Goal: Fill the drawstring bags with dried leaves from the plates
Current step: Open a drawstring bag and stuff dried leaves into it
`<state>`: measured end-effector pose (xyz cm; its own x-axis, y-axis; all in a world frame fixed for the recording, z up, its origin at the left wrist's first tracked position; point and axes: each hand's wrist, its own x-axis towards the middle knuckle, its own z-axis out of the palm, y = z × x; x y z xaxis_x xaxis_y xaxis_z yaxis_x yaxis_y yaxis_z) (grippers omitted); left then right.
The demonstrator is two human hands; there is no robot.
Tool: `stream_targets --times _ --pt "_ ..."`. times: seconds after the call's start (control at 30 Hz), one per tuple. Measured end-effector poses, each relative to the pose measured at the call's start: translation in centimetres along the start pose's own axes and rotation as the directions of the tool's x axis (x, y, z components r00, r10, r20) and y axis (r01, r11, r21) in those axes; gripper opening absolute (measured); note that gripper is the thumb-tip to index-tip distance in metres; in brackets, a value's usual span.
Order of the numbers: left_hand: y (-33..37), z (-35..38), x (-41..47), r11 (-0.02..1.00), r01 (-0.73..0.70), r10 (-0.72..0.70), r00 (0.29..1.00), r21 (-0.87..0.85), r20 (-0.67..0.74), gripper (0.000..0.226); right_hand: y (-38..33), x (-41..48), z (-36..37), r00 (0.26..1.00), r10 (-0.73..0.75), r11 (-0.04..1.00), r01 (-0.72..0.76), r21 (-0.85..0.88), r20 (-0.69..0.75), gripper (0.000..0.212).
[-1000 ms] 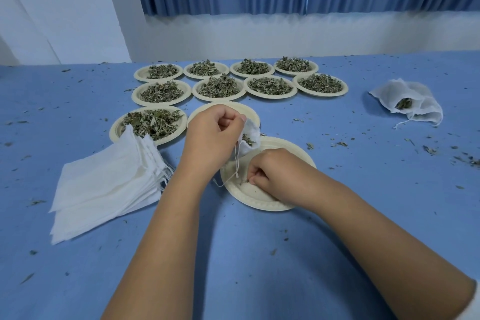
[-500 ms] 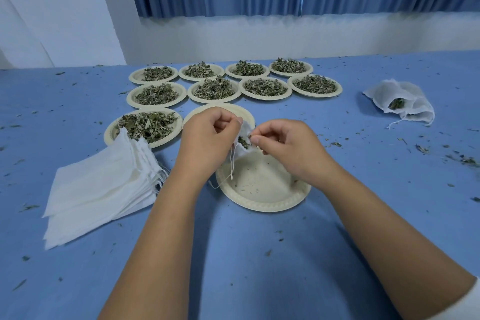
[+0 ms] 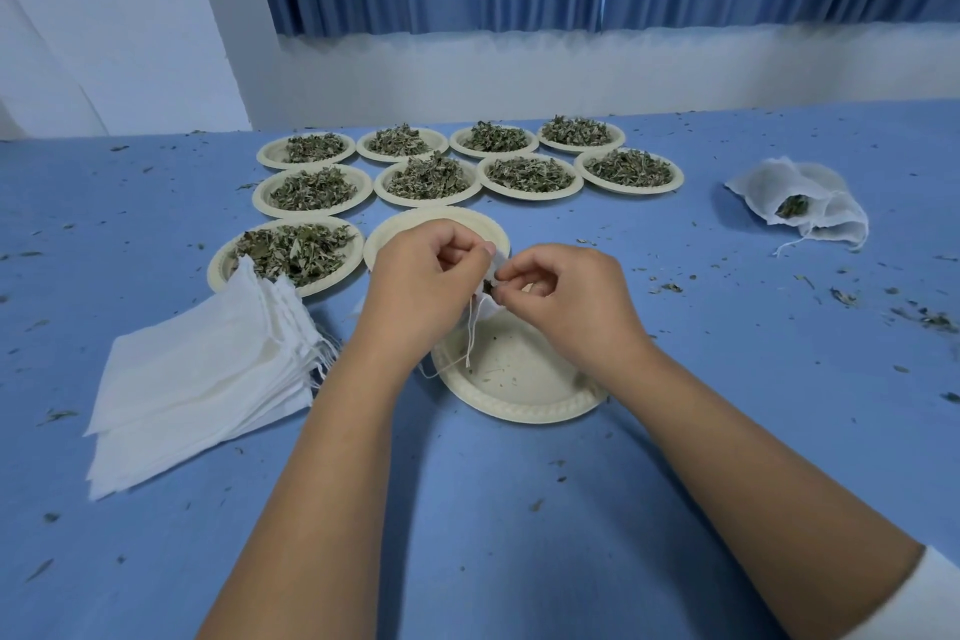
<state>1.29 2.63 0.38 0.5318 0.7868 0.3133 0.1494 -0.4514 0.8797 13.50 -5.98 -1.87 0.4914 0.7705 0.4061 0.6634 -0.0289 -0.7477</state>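
Beside the stack of flat white cloth drawstring bags (image 3: 208, 395), my left hand (image 3: 421, 286) pinches a small white mesh bag (image 3: 491, 309) open above the nearly emptied cream paper plate (image 3: 519, 395). My right hand (image 3: 566, 296) pinches dried green leaves (image 3: 488, 285) into its mouth. Next, I judge, I should draw the strings and set it with the filled white bags (image 3: 800, 208).

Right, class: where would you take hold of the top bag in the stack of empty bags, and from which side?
Pinch its drawstring edge, coming from the right. There the stack of empty bags fans out, edges stepped apart and strings poking free, so probably one bag lifts alone.
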Motion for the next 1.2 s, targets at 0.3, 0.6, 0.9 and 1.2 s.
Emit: stream_targets --times 0.3,0.6,0.9,1.2 --pt "0.03 -0.2 0.0 0.999 0.024 -0.024 1.0 -0.023 -0.004 0.013 -0.48 -0.5 0.06 0.972 -0.131 0.981 0.156 -0.119 0.195 0.023" --pt "-0.14 -0.22 0.21 0.999 0.03 -0.031 0.998 -0.012 -0.055 0.013 -0.08 -0.48 0.02 0.95 -0.176 0.962 0.222 -0.161 0.259 0.026" --pt "0.01 -0.31 0.32 0.997 0.044 -0.049 0.996 -0.056 -0.08 0.012 -0.43 -0.55 0.02 0.959 -0.215 0.97 0.232 -0.072 0.182 0.026" --pt "-0.12 0.24 0.01 0.989 0.08 -0.07 0.994 -0.123 0.083 0.014 -0.31 -0.6 0.23 0.898 -0.143 0.951 0.241 -0.193 0.417 0.015"
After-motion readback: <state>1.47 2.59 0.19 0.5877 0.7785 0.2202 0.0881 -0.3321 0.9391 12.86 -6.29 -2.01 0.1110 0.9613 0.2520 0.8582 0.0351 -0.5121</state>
